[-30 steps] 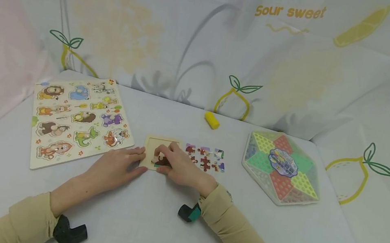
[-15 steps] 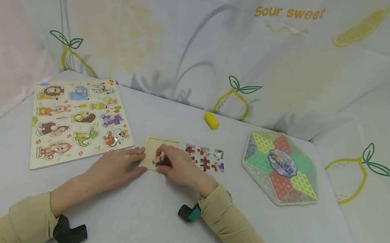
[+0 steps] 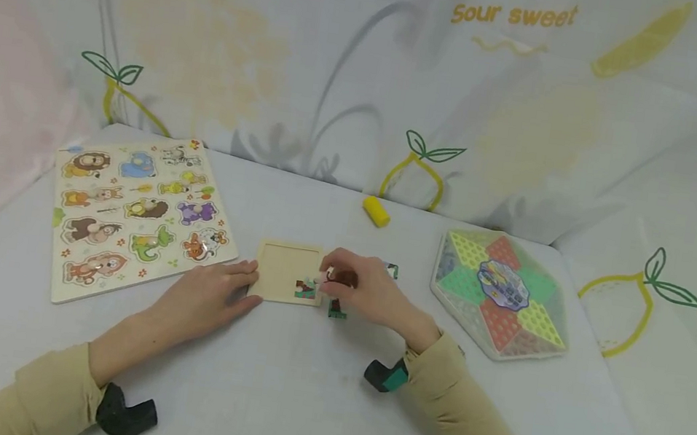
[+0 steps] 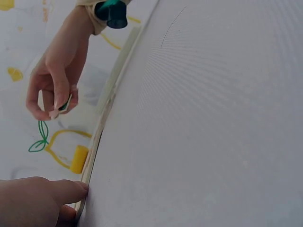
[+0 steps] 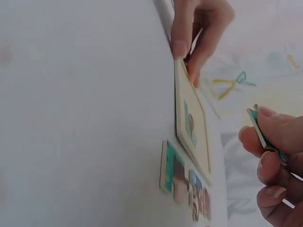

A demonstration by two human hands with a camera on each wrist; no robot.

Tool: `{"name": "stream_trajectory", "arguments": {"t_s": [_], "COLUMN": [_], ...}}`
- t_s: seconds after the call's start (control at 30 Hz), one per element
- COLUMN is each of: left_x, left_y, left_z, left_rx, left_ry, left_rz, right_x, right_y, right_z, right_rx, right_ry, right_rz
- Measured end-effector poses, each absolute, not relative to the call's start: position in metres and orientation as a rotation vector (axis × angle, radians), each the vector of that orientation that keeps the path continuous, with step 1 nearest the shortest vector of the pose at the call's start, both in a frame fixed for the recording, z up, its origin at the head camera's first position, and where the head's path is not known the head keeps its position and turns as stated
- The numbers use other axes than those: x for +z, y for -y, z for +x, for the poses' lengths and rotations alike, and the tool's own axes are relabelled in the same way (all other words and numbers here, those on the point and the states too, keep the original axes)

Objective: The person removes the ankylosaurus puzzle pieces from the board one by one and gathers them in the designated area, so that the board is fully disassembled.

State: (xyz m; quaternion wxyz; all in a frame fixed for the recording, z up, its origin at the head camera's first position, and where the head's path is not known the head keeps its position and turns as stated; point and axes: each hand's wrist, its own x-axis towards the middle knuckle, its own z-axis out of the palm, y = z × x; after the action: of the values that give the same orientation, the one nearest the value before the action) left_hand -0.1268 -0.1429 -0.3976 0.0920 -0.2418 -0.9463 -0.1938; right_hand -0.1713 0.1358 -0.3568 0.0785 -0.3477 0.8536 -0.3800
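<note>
My left hand [image 3: 222, 295] rests at the left edge of a small wooden puzzle tray [image 3: 272, 291], its thumb and fingers spread along the wood. Inside the tray, a green and brown jigsaw piece [image 3: 305, 287] lies in the lower right corner. My right hand [image 3: 372, 290] is raised over the tray's right edge and pinches a jigsaw piece [image 5: 258, 128] between thumb and fingers. Below that hand, another jigsaw piece [image 3: 337, 309] lies on the cloth. More loose pieces [image 5: 195, 189] lie beyond it, mostly hidden by the right hand in the head view.
A large animal peg puzzle board [image 3: 143, 220] lies to the left. On the right is a hexagonal game box [image 3: 500, 296] with a coloured star. A yellow cylinder [image 3: 376, 212] lies at the back, close to the lemon-print curtain [image 3: 355, 64].
My right hand has lifted from inside the tray and moved right, a jigsaw piece in its fingers. The piece in the tray's corner is now uncovered. My left hand stays at the edge.
</note>
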Motion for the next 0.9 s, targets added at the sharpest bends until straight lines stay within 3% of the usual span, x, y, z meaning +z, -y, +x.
{"name": "stream_trajectory", "arguments": {"t_s": [0.37, 0.9], "left_x": [-0.399, -0.398], "left_y": [0.142, 0.143], "left_z": [-0.127, -0.125], "left_rx": [-0.582, -0.576], "left_ry": [2.806, 2.818], "left_rz": [-0.712, -0.691], "right_x": [-0.359, -0.362], "right_y": [-0.2, -0.213], "right_z": [-0.166, -0.165], "right_rx": [-1.103, -1.019], "right_ry": [-2.67, -2.688], "right_rz": [-0.868, -0.836]}}
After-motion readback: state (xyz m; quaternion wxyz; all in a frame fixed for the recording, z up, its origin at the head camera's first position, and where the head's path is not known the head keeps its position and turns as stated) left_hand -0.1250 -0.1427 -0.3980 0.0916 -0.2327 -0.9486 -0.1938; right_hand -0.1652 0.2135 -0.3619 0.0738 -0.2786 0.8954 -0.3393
